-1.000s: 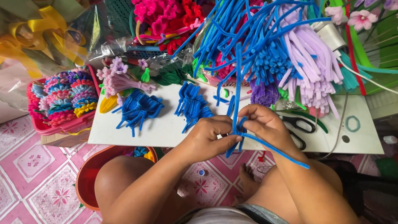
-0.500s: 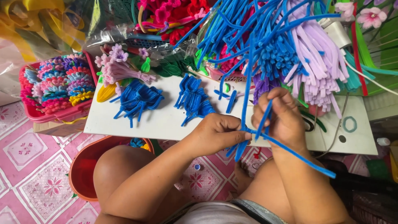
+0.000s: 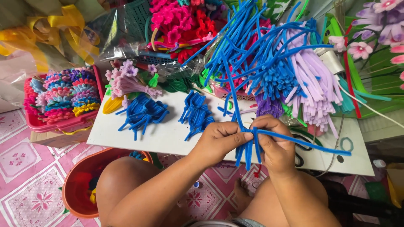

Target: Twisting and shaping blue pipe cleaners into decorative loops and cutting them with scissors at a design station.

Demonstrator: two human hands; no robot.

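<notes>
My left hand (image 3: 219, 141) and my right hand (image 3: 272, 143) pinch a small bunch of blue pipe cleaners (image 3: 248, 152) between them, above the near edge of a white board (image 3: 168, 136). One long blue stem (image 3: 307, 142) sticks out to the right from my right hand, and another rises from the bunch toward the pile behind. Two heaps of bent blue pipe-cleaner pieces (image 3: 142, 113) (image 3: 196, 114) lie on the board to the left of my hands.
A big sheaf of blue and lilac pipe cleaners (image 3: 290, 71) lies behind the board, with pink and red ones (image 3: 181, 25) further left. A red tray of coloured coils (image 3: 63, 98) stands at left. An orange bucket (image 3: 82, 185) sits by my knee. Black scissors (image 3: 304, 147) lie under my right hand.
My hands have moved closer together on the blue bunch, and the long stem now points flatter to the right. The view has shifted slightly.
</notes>
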